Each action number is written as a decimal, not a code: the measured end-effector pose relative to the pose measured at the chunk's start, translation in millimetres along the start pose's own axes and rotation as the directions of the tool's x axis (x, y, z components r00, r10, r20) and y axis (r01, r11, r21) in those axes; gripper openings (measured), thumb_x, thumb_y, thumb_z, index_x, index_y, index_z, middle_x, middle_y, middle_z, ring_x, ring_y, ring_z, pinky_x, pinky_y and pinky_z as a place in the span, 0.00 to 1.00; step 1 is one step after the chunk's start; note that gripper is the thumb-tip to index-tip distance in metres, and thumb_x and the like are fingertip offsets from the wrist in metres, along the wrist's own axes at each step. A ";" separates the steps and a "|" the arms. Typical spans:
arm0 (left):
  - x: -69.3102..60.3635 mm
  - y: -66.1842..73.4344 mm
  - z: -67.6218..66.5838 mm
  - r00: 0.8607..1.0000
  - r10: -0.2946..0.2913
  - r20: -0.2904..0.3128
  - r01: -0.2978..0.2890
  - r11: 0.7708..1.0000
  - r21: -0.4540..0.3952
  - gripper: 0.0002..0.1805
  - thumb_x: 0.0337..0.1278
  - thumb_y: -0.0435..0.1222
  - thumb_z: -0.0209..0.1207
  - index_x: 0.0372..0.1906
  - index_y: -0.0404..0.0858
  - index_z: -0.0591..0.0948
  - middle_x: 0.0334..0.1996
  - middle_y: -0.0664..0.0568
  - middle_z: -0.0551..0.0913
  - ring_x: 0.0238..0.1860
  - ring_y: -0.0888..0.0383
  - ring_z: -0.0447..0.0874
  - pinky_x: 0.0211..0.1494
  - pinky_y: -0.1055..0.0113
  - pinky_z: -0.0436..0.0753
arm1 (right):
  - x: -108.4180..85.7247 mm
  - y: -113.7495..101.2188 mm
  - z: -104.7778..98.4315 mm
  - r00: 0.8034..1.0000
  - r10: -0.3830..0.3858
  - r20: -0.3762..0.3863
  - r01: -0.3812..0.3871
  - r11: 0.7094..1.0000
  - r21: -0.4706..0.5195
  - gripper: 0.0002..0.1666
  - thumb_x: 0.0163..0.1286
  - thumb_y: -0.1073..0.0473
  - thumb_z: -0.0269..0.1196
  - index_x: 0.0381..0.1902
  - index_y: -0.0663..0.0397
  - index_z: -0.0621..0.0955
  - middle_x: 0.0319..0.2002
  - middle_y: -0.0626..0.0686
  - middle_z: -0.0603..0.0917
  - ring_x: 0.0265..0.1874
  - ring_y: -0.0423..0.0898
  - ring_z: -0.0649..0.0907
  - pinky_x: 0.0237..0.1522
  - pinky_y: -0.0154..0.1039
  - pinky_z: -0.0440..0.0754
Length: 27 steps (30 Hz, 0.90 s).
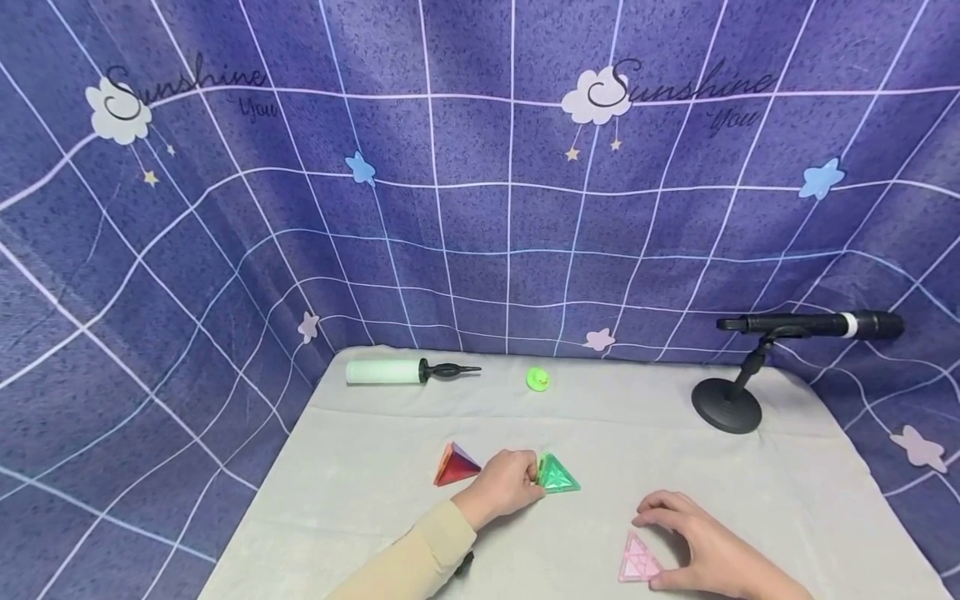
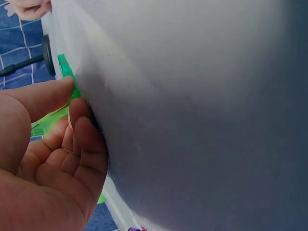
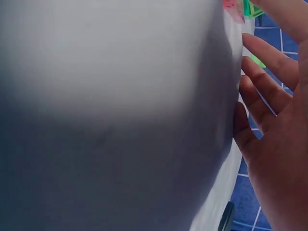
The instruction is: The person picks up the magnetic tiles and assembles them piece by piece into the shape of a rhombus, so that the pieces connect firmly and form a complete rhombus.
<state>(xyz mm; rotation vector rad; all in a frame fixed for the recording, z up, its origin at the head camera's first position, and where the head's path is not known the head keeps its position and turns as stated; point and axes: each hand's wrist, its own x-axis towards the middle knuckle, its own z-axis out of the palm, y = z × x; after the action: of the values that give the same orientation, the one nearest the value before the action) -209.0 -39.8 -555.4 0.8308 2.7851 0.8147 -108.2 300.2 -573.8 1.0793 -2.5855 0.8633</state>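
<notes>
Let's steady the green plastic triangles (image 1: 559,477) our left hand (image 1: 507,483) pinches; right of them, our right hand (image 1: 699,537) gapes by a pink plastic triangle (image 1: 637,563).

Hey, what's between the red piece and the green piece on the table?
The left hand lies between the red piece and the green piece, as the head view shows.

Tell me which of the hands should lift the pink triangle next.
Right, most likely. The right hand is beside the pink triangle, its thumb at one corner, while the left hand is farther away and busy pinching the green piece.
</notes>
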 end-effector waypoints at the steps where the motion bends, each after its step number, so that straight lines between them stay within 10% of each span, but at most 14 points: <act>1: -0.3 0.1 -0.1 1.000 0.000 0.000 0.000 1.000 0.000 0.19 0.53 0.37 0.76 0.24 0.45 0.73 0.16 0.63 0.70 0.21 0.67 0.68 0.30 0.71 0.70 | -1.6 0.1 0.5 1.000 -0.006 -0.005 0.006 1.000 -0.005 0.40 0.44 0.40 0.85 0.55 0.40 0.84 0.56 0.45 0.79 0.56 0.45 0.77 0.64 0.20 0.56; 27: -1.8 4.0 -4.6 1.000 -0.010 0.014 0.010 1.000 -0.002 0.18 0.54 0.37 0.75 0.25 0.42 0.74 0.17 0.64 0.69 0.21 0.67 0.66 0.30 0.71 0.68 | -4.2 -6.8 1.1 1.000 0.026 0.005 -0.025 0.996 -0.087 0.39 0.47 0.39 0.83 0.59 0.31 0.85 0.57 0.43 0.78 0.56 0.44 0.75 0.64 0.22 0.53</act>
<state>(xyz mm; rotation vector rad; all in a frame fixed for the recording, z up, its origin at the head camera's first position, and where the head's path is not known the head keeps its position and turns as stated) -206.8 -40.1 -549.5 0.8179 2.7739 0.8064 -100.4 298.2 -573.4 1.0285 -2.6205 0.7461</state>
